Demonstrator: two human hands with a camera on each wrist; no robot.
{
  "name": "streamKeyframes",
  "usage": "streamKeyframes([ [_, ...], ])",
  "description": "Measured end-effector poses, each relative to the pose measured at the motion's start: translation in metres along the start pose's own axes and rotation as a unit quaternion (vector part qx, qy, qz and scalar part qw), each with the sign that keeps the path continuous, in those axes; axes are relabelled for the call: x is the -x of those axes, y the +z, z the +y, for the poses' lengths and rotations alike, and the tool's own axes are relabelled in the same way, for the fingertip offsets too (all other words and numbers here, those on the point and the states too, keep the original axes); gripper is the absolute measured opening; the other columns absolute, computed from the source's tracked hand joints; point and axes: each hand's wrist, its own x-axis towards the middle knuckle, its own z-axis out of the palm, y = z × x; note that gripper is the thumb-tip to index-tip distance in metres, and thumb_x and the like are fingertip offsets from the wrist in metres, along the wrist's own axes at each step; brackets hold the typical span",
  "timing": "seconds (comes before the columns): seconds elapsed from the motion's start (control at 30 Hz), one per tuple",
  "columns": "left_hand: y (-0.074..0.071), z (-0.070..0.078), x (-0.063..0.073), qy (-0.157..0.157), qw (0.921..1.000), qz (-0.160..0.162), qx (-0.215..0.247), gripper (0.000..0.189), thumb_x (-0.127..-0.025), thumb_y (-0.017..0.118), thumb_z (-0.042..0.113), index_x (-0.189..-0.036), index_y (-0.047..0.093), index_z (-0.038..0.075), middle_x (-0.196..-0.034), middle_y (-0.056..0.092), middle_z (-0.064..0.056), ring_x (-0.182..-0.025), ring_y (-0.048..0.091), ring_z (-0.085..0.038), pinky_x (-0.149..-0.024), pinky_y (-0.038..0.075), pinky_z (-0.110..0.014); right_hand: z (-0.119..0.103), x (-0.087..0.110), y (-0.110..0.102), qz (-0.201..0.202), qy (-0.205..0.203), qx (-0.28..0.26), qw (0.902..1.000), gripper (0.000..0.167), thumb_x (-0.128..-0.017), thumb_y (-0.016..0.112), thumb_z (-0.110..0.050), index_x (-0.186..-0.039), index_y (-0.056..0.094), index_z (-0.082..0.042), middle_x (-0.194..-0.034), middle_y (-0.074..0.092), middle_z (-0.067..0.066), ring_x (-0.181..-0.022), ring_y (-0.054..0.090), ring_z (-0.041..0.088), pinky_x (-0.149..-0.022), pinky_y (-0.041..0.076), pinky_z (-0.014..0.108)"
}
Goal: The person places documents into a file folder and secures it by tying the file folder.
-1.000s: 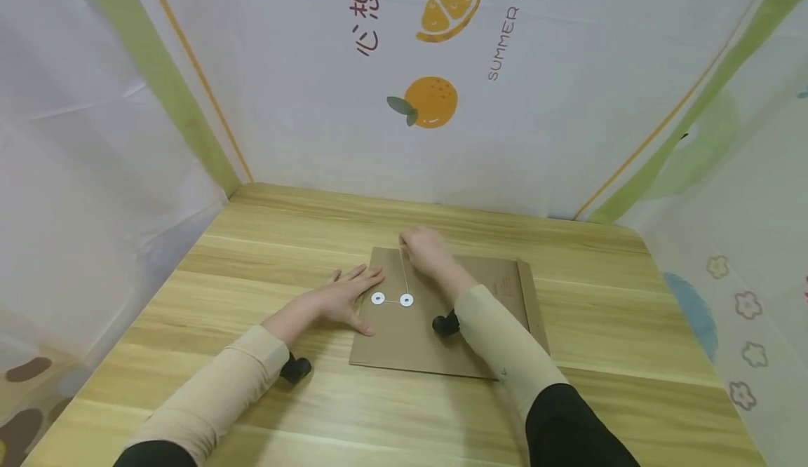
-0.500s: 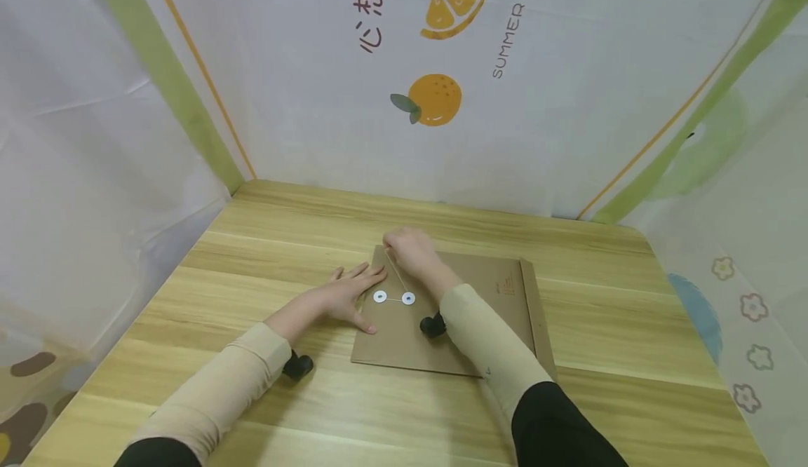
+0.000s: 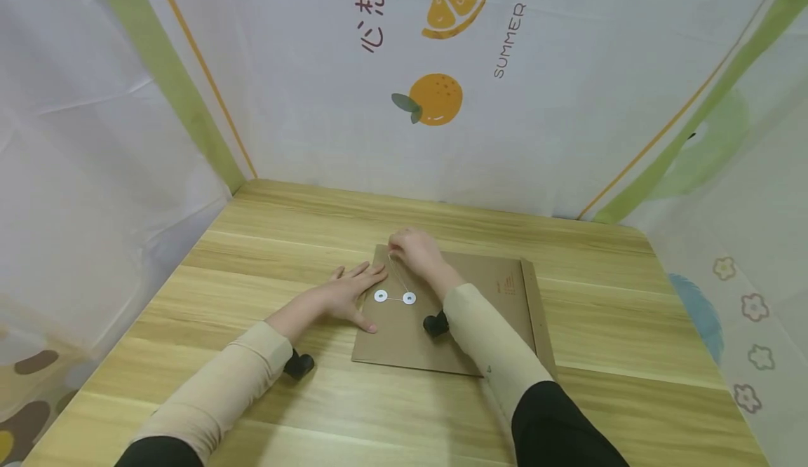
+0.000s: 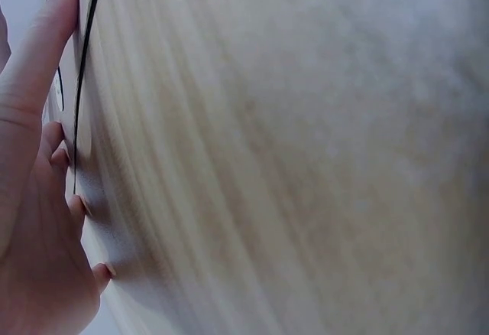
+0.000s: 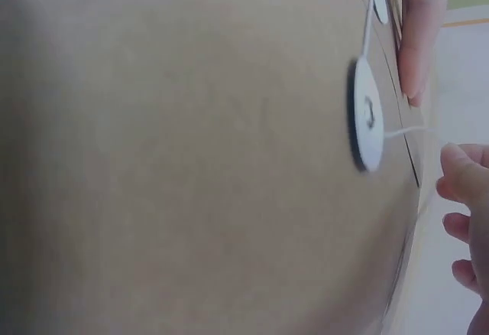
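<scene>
A brown kraft paper envelope (image 3: 404,344) lies flat on the table, with two white round buttons near its left edge. A thin white string (image 5: 405,131) runs between the left button (image 3: 381,296) and the right button (image 3: 409,299), then slants up from the right one. My right hand (image 3: 419,251) pinches the string's free part between thumb and fingertips, above the envelope's upper left part. My left hand (image 3: 347,296) rests with spread fingers on the envelope's left edge, thumb on the paper. In the left wrist view, some of its fingertips touch the tabletop.
The wood-grain table (image 3: 271,242) extends around the envelope. White curtains (image 3: 303,102) printed with fruit enclose its back and sides. A black wrist camera (image 3: 435,325) sits under the right wrist, over the envelope; another (image 3: 299,366) is below the left wrist.
My right hand has moved left with the string, then slightly back right. The string now slants to the upper left and looks less taut. My left hand stays on the envelope's edge.
</scene>
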Motion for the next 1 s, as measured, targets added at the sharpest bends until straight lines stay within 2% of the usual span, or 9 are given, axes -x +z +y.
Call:
streamKeyframes([
  [0.1, 0.0, 0.0, 0.0, 0.002, 1.0, 0.003, 0.002, 0.113, -0.068, 0.077, 0.057, -0.154, 0.018, 0.014, -0.159, 0.007, -0.005, -0.144, -0.002, -0.032, -0.108, -0.006, -0.063, 0.004, 0.002, -0.003, 0.008, 0.001, -0.032, 0.9994, 0.01, -0.089, 0.067, -0.018, -0.096, 0.071, -0.012, -0.101, 0.069, 0.001, -0.101, 0.06, 0.02, -0.093, 0.046, 0.035],
  [0.27, -0.001, 0.001, 0.0, 0.005, 1.0, 0.005, 0.004, 0.113, -0.069, 0.078, 0.055, -0.154, 0.018, 0.013, -0.159, 0.008, -0.006, -0.144, -0.002, -0.034, -0.107, -0.005, -0.064, 0.014, 0.008, -0.007, 0.01, 0.012, -0.065, 0.9977, 0.019, -0.092, 0.064, -0.012, -0.11, 0.069, -0.01, -0.117, 0.065, 0.005, -0.108, 0.06, 0.022, -0.094, 0.047, 0.034],
  [0.4, 0.0, 0.001, 0.001, 0.004, 1.0, 0.003, 0.002, 0.113, -0.069, 0.078, 0.056, -0.154, 0.017, 0.013, -0.159, 0.008, -0.006, -0.144, -0.001, -0.034, -0.107, -0.005, -0.064, 0.028, 0.017, -0.01, -0.006, 0.007, -0.085, 0.9964, 0.026, -0.093, 0.063, -0.012, -0.119, 0.065, -0.007, -0.124, 0.061, 0.008, -0.105, 0.062, 0.024, -0.09, 0.05, 0.036],
  [0.5, 0.0, 0.001, 0.001, 0.005, 1.0, 0.004, 0.005, 0.113, -0.069, 0.078, 0.055, -0.154, 0.017, 0.012, -0.159, 0.008, -0.007, -0.144, -0.001, -0.035, -0.107, -0.005, -0.065, 0.038, 0.026, -0.014, -0.022, 0.004, -0.097, 0.995, 0.031, -0.093, 0.064, -0.015, -0.123, 0.062, -0.006, -0.126, 0.06, 0.009, -0.107, 0.061, 0.027, -0.091, 0.049, 0.039],
  [0.7, -0.001, 0.002, 0.002, 0.004, 1.0, 0.005, 0.005, 0.113, -0.069, 0.078, 0.054, -0.154, 0.017, 0.012, -0.159, 0.008, -0.006, -0.144, -0.001, -0.033, -0.107, -0.005, -0.064, 0.052, 0.041, -0.022, -0.059, -0.004, -0.084, 0.9947, 0.045, -0.092, 0.066, -0.025, -0.132, 0.055, -0.008, -0.133, 0.056, 0.009, -0.124, 0.049, 0.027, -0.103, 0.038, 0.042],
  [1.0, 0.001, 0.0, 0.001, 0.0, 1.0, 0.009, -0.002, 0.115, -0.068, 0.078, 0.058, -0.154, 0.016, 0.015, -0.159, 0.008, -0.004, -0.144, 0.0, -0.032, -0.108, -0.005, -0.063, 0.05, 0.048, -0.02, -0.135, -0.027, -0.028, 0.9901, 0.059, -0.094, 0.059, -0.038, -0.148, 0.039, -0.024, -0.148, 0.038, 0.015, -0.134, 0.035, 0.033, -0.107, 0.029, 0.051],
])
